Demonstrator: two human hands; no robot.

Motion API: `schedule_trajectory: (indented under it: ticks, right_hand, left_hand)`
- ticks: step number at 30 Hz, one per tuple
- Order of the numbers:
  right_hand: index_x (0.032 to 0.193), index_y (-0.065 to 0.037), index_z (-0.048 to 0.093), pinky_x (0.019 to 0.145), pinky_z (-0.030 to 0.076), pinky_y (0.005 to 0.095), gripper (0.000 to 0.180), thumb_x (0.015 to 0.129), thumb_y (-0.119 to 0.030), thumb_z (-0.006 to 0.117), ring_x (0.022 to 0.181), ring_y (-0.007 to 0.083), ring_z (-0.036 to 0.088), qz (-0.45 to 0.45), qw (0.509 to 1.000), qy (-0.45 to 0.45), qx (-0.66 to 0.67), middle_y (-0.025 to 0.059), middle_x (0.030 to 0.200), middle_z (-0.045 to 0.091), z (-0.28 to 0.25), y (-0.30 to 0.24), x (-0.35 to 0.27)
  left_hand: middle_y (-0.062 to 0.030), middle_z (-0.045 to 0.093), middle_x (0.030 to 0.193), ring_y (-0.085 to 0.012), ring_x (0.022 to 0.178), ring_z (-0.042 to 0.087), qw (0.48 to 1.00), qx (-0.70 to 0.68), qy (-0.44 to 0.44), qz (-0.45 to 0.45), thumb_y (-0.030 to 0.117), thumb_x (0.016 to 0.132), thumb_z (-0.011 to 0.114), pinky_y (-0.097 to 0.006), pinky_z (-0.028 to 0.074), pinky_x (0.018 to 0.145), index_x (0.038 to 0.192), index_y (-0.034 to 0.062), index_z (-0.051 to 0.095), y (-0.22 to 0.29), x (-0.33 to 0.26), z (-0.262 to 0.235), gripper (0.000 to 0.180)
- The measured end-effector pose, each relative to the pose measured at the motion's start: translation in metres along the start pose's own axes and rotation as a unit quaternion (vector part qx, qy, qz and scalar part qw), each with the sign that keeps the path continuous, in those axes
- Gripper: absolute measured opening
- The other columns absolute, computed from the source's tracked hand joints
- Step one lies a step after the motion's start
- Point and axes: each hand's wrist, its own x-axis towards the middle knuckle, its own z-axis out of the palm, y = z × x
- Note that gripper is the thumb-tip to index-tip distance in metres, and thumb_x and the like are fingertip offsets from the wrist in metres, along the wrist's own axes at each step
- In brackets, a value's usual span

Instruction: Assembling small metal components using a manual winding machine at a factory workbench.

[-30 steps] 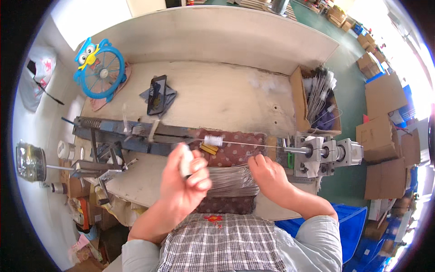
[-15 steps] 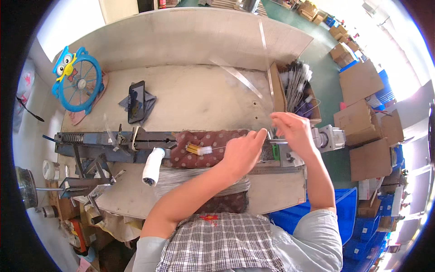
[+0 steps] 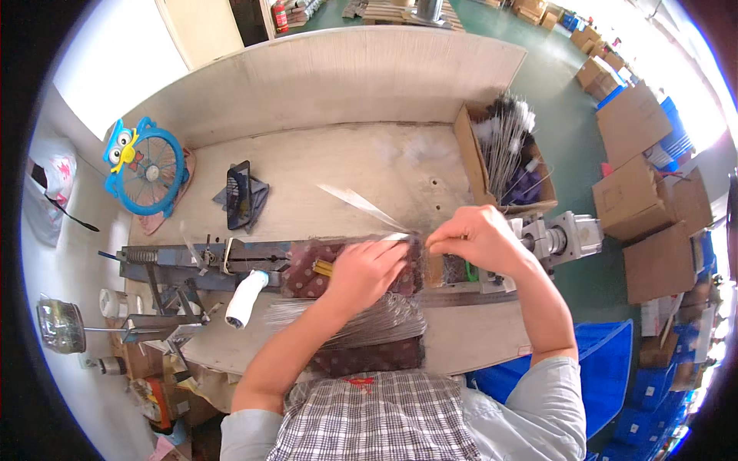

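Note:
My left hand (image 3: 367,270) is over the brown polka-dot cloth (image 3: 307,288) on the bench, fingers bent and close together; whatever lies under them is hidden. Just left of it a small yellow piece (image 3: 323,267) shows on the cloth. My right hand (image 3: 478,240) hovers near the cloth's right end, thumb and fingertips pinched; anything between them is too small to make out. A clear flat strip (image 3: 357,204) slants down toward my left fingertips. Below my left hand a bundle of thin metal wires (image 3: 377,319) lies across the front of the bench.
A metal clamping fixture (image 3: 565,237) stands right of my right hand, and a long steel rail (image 3: 181,261) runs left. A white-wrapped roll (image 3: 247,300) lies in front. Behind are a phone (image 3: 239,196), a blue owl-shaped fan (image 3: 150,173) and a carton (image 3: 477,157) of white-tipped wires.
My left hand has moved left and covers the white-tipped end beside the yellow piece. My right hand has shifted slightly left and down. The view has tilted a little.

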Motion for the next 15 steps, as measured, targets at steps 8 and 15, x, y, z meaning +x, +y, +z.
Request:
schedule_trajectory:
  ticks: [8,15]
  right_hand:
    - [0.079,-0.013,0.074,0.063,0.048,0.0371,0.013,0.071,-0.023,0.072,0.067,0.0263,0.061,0.012,0.995,-0.072,-0.069,0.0077,0.068,0.065,-0.001,0.006,0.007]
    - [0.077,-0.013,0.073,0.068,0.05,0.0344,0.012,0.07,-0.024,0.072,0.075,0.022,0.06,-0.122,0.991,-0.029,-0.05,0.0028,0.072,0.067,0.041,-0.042,0.048]
  left_hand:
    - [-0.0109,0.068,0.092,-0.0261,0.082,0.066,0.968,-0.01,0.07,-0.24,0.004,0.078,0.067,-0.033,0.052,0.073,0.093,0.0038,0.068,0.016,-0.118,-0.085,0.015]
    - [-0.0107,0.069,0.09,-0.0146,0.075,0.067,0.905,-0.172,0.122,-0.37,0.005,0.086,0.062,-0.026,0.052,0.073,0.095,-0.0028,0.067,0.028,-0.121,-0.086,0.013]
